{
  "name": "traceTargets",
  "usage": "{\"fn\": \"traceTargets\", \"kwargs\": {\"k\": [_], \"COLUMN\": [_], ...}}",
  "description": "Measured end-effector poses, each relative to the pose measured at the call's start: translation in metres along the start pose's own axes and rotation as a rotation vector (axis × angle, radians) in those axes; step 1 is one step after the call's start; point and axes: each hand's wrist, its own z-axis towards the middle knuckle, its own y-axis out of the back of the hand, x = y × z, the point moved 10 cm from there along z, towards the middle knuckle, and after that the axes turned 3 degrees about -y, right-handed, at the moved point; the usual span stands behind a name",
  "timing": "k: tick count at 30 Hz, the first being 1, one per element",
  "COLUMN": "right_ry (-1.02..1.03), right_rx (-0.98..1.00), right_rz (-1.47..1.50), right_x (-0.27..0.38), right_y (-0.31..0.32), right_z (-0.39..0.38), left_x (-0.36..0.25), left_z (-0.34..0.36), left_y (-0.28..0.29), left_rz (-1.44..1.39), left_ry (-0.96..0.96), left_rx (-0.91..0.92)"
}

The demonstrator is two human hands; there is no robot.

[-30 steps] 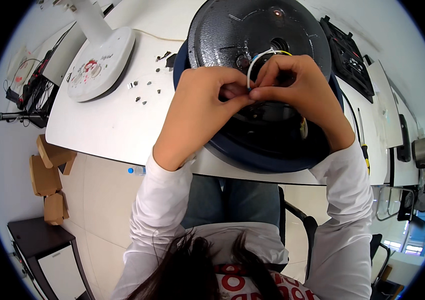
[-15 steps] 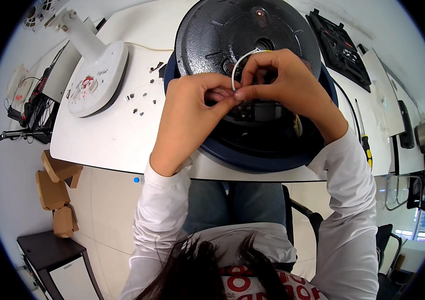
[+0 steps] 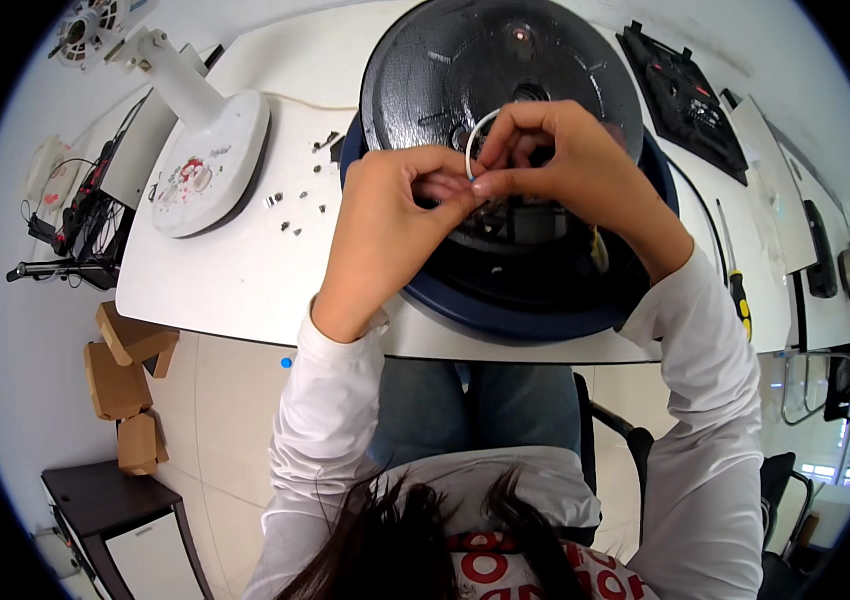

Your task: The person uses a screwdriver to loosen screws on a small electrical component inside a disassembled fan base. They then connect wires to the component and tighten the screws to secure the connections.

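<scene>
White tabletop (image 3: 215,280) carried a round black housing (image 3: 425,90) near its front edge, above which a person's left hand (image 3: 381,215) and right hand (image 3: 585,165) stayed pinched on the end of a white wire (image 3: 469,152), little changed within a second; work continued there.

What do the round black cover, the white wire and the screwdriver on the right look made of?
Round black cover: painted metal or plastic, unclear which; glossy, with bright reflections.
White wire: likely plastic insulation; smooth, even sheath, core not visible.
Screwdriver: thin grey shaft, probably metal; chunky black-and-yellow handle, likely plastic or rubber, finish too small to judge.
</scene>
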Motion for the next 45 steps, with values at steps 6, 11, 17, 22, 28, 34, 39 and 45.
{"fn": "traceTargets", "kwargs": {"k": [6,11,17,22,28,34,39,45], "right_ry": [-0.109,-0.106,-0.087,-0.143,-0.136,-0.121,-0.085,-0.043], "right_rx": [0.091,0.114,0.175,0.219,0.211,0.203,0.2,0.203], "right_rz": [0.194,0.206,0.217,0.216,0.222,0.138,0.135,0.127], "right_x": [-0.0059,-0.0064,-0.0034,-0.0068,-0.0093,-0.0073,-0.0061,-0.0078], "right_y": [-0.0003,-0.001,-0.005,-0.0049,-0.0041,-0.0039,-0.004,-0.0039], "right_z": [0.0011,0.0025,0.001,-0.0003,-0.0001,-0.0001,-0.0001,0.0], "left_x": [-0.0013,0.001,-0.0022,-0.0016,0.0008,0.0005,-0.0004,0.0018], "left_z": [-0.0018,-0.0011,-0.0022,-0.0003,0.0022,0.003,0.0031,0.0042], "left_y": [-0.0051,-0.0009,-0.0012,-0.008,-0.0072,-0.0069,-0.0063,-0.0062], "left_rz": [-0.059,-0.038,-0.133,-0.122,-0.16,-0.003,-0.025,-0.051], "left_ry": [0.01,0.01,-0.038,0.029,0.023,0.024,0.004,0.003], "left_rx": [0.038,0.01,0.006,0.142,0.183,0.122,0.112,0.083]}}
